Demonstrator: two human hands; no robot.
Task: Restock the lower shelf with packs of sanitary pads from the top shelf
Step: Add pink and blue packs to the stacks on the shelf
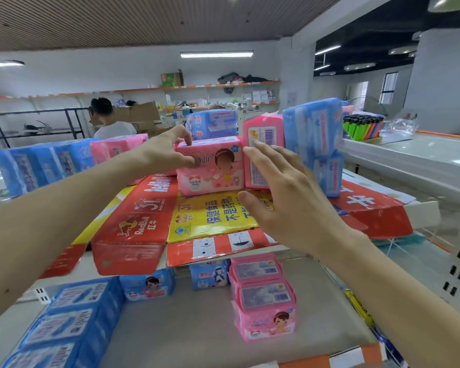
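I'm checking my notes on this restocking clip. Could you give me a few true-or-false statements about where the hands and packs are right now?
1. The left hand touches the pink girl-print pad pack on the top shelf. True.
2. The right hand is clenched around a blue pack. False: it is open, beside the upright pink barcode pack.
3. The lower shelf holds a pink pack stack. True.
4. The top packs rest on bare metal. False: they rest on flattened red and yellow cardboard.

Around me: slatted brown ceiling with fluorescent strip lights; white back wall carrying orange-edged shelves of mixed goods; black metal rack at left; cardboard boxes; windows far right; white counter beside me.
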